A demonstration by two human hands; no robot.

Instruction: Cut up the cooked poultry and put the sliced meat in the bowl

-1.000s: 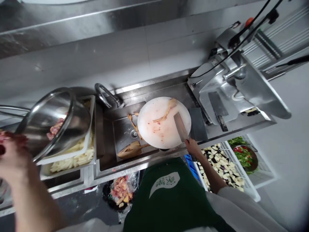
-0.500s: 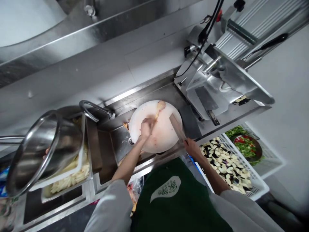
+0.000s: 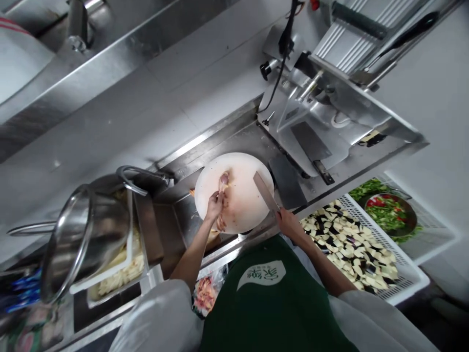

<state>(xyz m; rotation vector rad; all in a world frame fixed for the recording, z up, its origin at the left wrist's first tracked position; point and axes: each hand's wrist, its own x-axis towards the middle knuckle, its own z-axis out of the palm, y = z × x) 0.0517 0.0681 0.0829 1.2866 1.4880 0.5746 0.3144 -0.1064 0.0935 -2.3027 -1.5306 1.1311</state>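
Note:
A round white cutting board [image 3: 246, 210] sits over the steel sink. My left hand [image 3: 214, 206] is closed around the shank of a chicken leg [image 3: 224, 180], on the left part of the board. The meaty end points away from me, and what looks like the foot pokes out below my fingers. In my right hand [image 3: 288, 222], at the board's right edge, is a cleaver [image 3: 264, 190] gripped by its handle. Its blade slants up and left over the board, apart from the leg; whether it touches the board I cannot tell.
Right of the board lie a dark flat slab [image 3: 287, 181], a second cleaver [image 3: 311, 142] and a steel slicing machine [image 3: 351, 105]. A white basket of cut eggplant [image 3: 348, 244] stands lower right. At left are a faucet [image 3: 134, 176] and a tilted steel pot [image 3: 106, 225].
The leg has come nearer to me and left, with its meaty end now darker and my left hand lower on the board. My right hand keeps the cleaver in nearly the same place.

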